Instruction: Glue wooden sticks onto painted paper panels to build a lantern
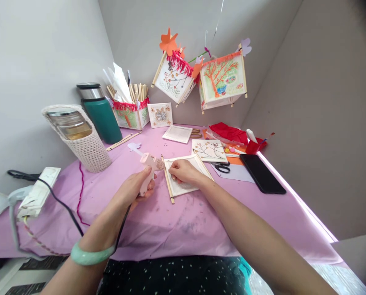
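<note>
I have the left hand (pixel 136 181) clamped around a hot-glue gun (pixel 148 162); whether the right hand (pixel 183 170), over the stick-edged canvas panel (pixel 181 189), pinches anything, I can't tell.

Wears a thick, rounded bangle (pixel 92 255), pale green and glossy, around the left forearm (pixel 109 221), and shows bare forearms on both sides. Has black cloth (pixel 170 275) over the lap, dotted irregularly with small white specks from side to side.

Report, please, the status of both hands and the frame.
Left hand holding glue gun. Right hand over frame, fingers bunched, grip unclear. Scissors right of frame, not on it.
</note>
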`<state>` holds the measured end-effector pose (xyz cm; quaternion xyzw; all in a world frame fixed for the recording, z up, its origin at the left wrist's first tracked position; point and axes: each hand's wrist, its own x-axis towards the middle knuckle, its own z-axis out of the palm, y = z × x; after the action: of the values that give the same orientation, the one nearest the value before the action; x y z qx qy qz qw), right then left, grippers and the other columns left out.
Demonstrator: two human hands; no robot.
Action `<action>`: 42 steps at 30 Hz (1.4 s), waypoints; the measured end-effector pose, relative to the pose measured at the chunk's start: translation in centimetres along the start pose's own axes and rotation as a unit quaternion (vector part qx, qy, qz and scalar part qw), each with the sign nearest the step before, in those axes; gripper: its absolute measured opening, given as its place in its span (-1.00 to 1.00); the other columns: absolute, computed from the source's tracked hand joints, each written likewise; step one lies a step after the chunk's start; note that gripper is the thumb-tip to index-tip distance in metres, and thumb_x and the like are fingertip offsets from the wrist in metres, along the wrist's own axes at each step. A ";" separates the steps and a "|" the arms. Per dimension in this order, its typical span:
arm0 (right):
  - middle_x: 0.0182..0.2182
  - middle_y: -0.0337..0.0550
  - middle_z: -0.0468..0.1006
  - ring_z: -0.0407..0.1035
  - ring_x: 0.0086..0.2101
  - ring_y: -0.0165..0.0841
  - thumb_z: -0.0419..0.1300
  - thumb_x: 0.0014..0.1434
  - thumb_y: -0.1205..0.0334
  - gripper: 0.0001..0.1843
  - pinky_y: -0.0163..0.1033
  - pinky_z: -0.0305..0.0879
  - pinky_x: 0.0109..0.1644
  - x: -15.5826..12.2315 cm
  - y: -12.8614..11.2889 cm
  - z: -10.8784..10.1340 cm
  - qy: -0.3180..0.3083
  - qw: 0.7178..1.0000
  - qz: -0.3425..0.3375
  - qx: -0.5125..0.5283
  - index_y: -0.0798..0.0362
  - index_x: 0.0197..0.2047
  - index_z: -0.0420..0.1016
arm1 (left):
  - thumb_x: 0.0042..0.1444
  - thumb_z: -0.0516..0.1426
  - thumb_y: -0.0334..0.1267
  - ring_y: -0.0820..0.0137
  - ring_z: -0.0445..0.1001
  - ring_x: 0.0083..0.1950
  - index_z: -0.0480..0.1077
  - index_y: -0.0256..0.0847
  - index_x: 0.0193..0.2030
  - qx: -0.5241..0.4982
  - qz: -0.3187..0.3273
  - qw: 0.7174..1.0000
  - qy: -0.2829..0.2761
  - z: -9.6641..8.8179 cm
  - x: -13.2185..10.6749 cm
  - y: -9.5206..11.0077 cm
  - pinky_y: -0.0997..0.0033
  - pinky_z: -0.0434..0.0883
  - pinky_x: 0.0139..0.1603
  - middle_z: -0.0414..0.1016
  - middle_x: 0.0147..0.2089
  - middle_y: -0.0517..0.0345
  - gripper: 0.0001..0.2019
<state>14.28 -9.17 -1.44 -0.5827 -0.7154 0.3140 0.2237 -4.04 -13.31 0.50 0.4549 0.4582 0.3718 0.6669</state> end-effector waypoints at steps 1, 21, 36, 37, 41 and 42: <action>-0.64 -0.21 0.46 0.28 -0.70 -0.54 0.00 -0.01 0.34 -0.80 -0.47 0.10 -0.58 0.0 0.0 0.0 0.001 1.000 0.001 0.004 0.14 -0.58 0.37 | -0.03 0.14 0.10 0.62 0.10 -0.69 0.29 -0.31 -0.29 0.000 0.000 1.000 0.001 0.0 0.0 0.0 0.61 -0.23 -0.72 0.18 -0.59 0.28 -0.56; -0.64 -0.19 0.47 0.29 -0.67 -0.53 -0.01 0.01 0.32 -0.77 -0.46 0.11 -0.56 0.2 0.2 0.1 -0.010 1.000 0.005 -0.002 0.15 -0.54 0.42 | -0.06 0.15 0.10 0.59 0.12 -0.70 0.29 -0.30 -0.31 0.003 -0.008 1.000 0.021 0.8 -1.2 -0.1 0.59 -0.23 -0.71 0.20 -0.61 0.28 -0.56; -0.61 -0.17 0.49 0.29 -0.68 -0.53 0.01 0.01 0.32 -0.79 -0.47 0.11 -0.56 0.2 0.3 0.0 -0.016 1.000 0.012 0.004 0.15 -0.53 0.43 | -0.03 0.13 0.11 0.61 0.10 -0.69 0.30 -0.33 -0.29 0.012 -0.010 1.000 0.021 0.9 -2.1 -0.5 0.59 -0.23 -0.71 0.19 -0.60 0.27 -0.54; -0.61 -0.18 0.49 0.30 -0.67 -0.53 0.00 0.01 0.32 -0.79 -0.47 0.11 -0.56 0.2 0.3 0.0 -0.016 1.000 0.012 0.001 0.15 -0.54 0.42 | -0.03 0.13 0.11 0.61 0.10 -0.69 0.30 -0.33 -0.29 0.013 -0.009 1.000 0.021 1.0 -2.1 -0.5 0.59 -0.23 -0.71 0.19 -0.60 0.27 -0.54; -0.62 -0.18 0.48 0.31 -0.67 -0.51 0.00 0.00 0.32 -0.79 -0.46 0.11 -0.57 0.2 0.3 0.0 -0.015 1.000 0.010 -0.001 0.15 -0.55 0.41 | -0.03 0.13 0.12 0.60 0.10 -0.69 0.30 -0.32 -0.30 0.009 -0.014 1.000 0.019 1.1 -2.4 -0.5 0.58 -0.22 -0.70 0.18 -0.61 0.28 -0.55; -0.62 -0.18 0.48 0.32 -0.67 -0.51 0.00 0.01 0.32 -0.78 -0.46 0.11 -0.57 0.2 0.2 0.0 -0.016 1.000 0.011 -0.003 0.15 -0.54 0.42 | -0.04 0.13 0.12 0.60 0.10 -0.69 0.30 -0.32 -0.31 0.007 -0.015 1.000 0.019 1.1 -2.5 -0.6 0.58 -0.21 -0.70 0.18 -0.61 0.28 -0.55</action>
<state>14.39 -8.94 -1.62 -0.5862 -0.7134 0.3234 0.2068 -3.73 -16.06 0.84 0.4458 0.4802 0.3671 0.6602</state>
